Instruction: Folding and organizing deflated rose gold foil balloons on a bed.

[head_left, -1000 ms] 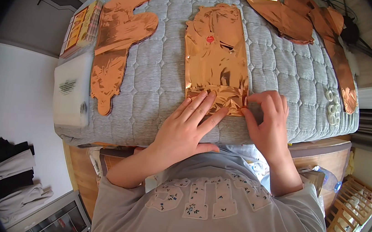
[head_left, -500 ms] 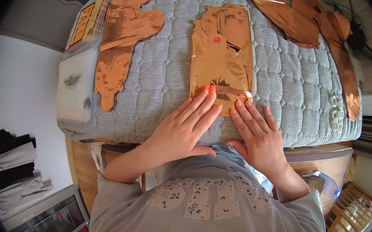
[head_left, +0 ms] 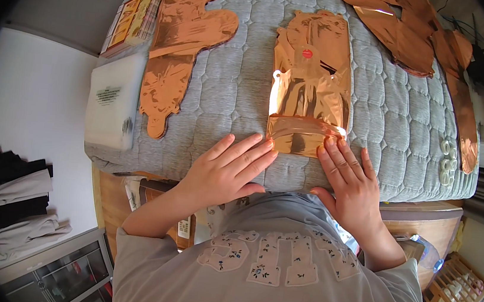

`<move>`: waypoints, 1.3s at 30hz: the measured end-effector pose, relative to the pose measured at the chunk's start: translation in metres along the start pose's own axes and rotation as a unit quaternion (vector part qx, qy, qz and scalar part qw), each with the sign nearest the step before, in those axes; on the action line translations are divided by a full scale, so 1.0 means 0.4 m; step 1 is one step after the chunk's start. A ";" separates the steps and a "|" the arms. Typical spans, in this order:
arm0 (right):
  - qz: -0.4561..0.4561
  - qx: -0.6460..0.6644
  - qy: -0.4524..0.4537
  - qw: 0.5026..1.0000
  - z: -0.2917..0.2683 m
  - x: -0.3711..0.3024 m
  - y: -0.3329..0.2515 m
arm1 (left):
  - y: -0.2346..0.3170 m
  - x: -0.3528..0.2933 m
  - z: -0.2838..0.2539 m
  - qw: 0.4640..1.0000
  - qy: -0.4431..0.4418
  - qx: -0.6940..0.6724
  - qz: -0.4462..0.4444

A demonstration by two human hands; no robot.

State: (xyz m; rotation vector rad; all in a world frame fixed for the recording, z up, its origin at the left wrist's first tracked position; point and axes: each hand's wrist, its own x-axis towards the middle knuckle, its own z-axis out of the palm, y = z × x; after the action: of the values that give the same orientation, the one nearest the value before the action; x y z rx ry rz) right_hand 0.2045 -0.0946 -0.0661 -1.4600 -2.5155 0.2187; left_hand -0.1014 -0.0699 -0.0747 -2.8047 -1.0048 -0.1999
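A folded rose-gold foil balloon in a clear plastic bag point(head_left: 311, 93) lies flat on the quilted mattress, its short near end toward me. A shiny band, apparently the bag's flap point(head_left: 304, 126), crosses that end. My left hand point(head_left: 225, 170) is open, palm down, its fingertips at the bag's near left corner. Opposite it, my right hand point(head_left: 350, 184) rests flat and open with its fingertips on the near right corner. A small red spot point(head_left: 307, 54) shows on the bag's upper part.
More flat foil balloons lie on the mattress point(head_left: 224, 98): one at left point(head_left: 171, 65), others at far right point(head_left: 398, 40). A stack of clear bags point(head_left: 114, 106) and a patterned box point(head_left: 130, 22) sit at the left edge. Several small tape rolls point(head_left: 448, 162) lie at right.
My hands have spread apart, the left one sliding to the bag's near left corner. The flap band looks flatter and its reflections differ. The whole view has shifted slightly.
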 end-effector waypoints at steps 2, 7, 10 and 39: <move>0.001 -0.001 0.000 1.000 0.000 0.001 0.000 | -0.004 -0.003 0.001 1.000 0.004 0.014 0.001; 0.004 0.004 0.002 1.000 -0.012 0.007 -0.001 | -0.013 -0.004 -0.006 1.000 0.017 -0.002 -0.009; -0.005 0.032 0.023 0.999 -0.028 0.021 0.012 | -0.039 0.020 -0.031 0.994 0.007 -0.109 -0.026; -0.087 0.053 -0.046 0.994 -0.093 0.030 0.096 | -0.060 0.069 -0.063 0.984 -0.073 -0.160 0.001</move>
State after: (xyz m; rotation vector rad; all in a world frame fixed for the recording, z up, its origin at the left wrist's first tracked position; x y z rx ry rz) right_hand 0.2409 -0.0645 -0.0380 -1.2096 -2.6418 0.3919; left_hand -0.0975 -0.0395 -0.0427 -3.1507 -1.0884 -0.1715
